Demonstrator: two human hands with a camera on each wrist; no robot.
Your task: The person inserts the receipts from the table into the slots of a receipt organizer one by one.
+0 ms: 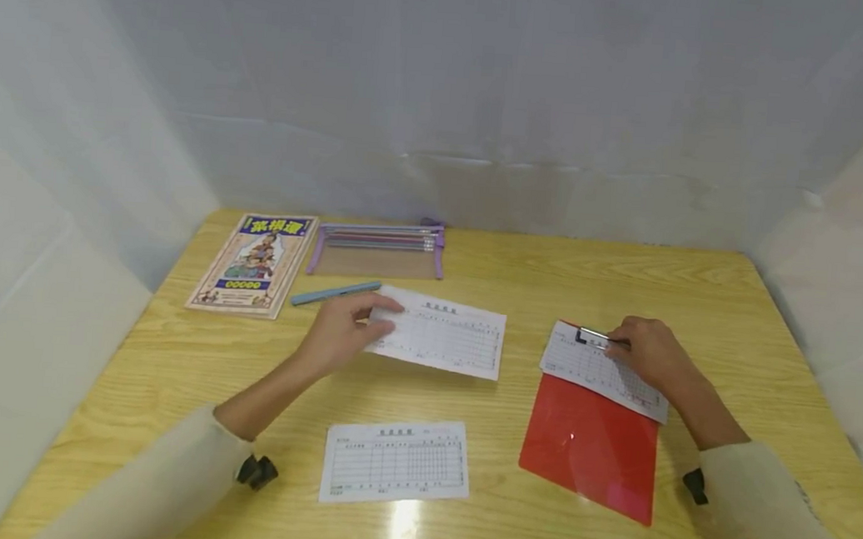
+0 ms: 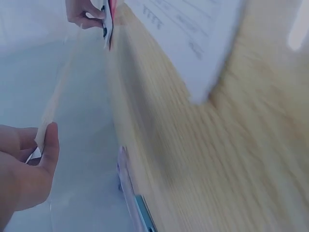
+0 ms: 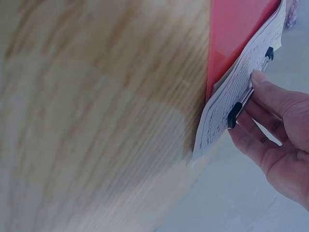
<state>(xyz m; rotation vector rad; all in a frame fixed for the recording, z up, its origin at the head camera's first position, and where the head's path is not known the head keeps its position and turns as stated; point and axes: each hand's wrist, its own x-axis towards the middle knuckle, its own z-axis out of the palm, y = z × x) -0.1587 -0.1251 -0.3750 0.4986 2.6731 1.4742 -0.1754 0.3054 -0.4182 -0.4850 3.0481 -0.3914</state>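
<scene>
Between the thumb and fingers of my left hand (image 1: 343,328), a printed paper form (image 1: 442,337) is pinched by its left edge, raised over the table; the left wrist view shows that sheet (image 2: 52,104) nearly edge-on. On the right, my right hand (image 1: 653,352) grips the metal clip (image 1: 594,337) of a red clipboard (image 1: 592,448). Under this clip lies a similar form (image 1: 595,371), slightly slanted across the board's top. The right wrist view shows the thumb on the clip's face and fingers behind it (image 3: 285,121). Another form (image 1: 395,465) lies flat near the front.
A booklet with an illustrated cover (image 1: 255,265) lies at the back left. Beside it is a see-through pencil case with purple edging (image 1: 375,259), holding several pencils. A blue pen-like stick (image 1: 324,294) lies before the case. Pale sheeting (image 1: 488,98) walls the table (image 1: 225,422).
</scene>
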